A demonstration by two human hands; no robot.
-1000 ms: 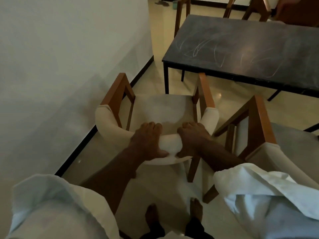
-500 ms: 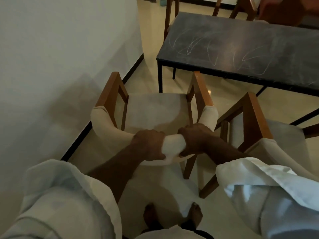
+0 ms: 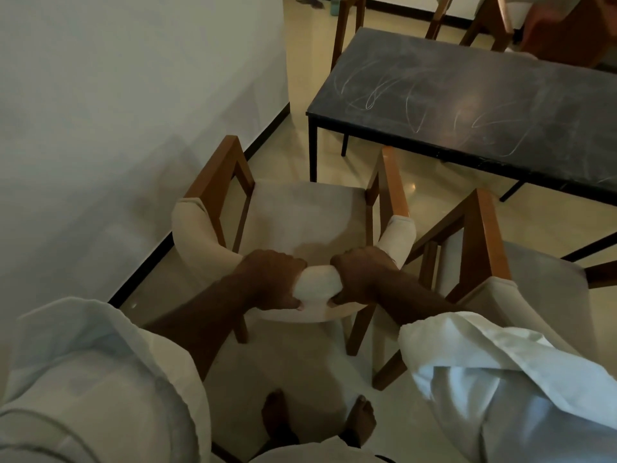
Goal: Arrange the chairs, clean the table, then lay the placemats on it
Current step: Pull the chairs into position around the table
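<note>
A wooden armchair (image 3: 300,215) with a cream padded back and seat stands in front of me, facing the black table (image 3: 484,105). My left hand (image 3: 270,279) and my right hand (image 3: 364,275) both grip the top of its curved cream backrest, close together, fingers curled over the padding. The table top is dark and streaked with pale smear marks. The chair's front edge is a short way from the table's near left corner. No placemats are in view.
A second armchair (image 3: 494,262) stands right beside the first, on its right. A white wall (image 3: 117,111) with a black skirting runs along the left. More chairs (image 3: 347,25) stand behind the table. My bare feet (image 3: 277,419) are on the glossy floor.
My fingers have curled from lying over the backrest into a firm grip. The view has shifted slightly, and the chair and table sit a little differently in the frame.
</note>
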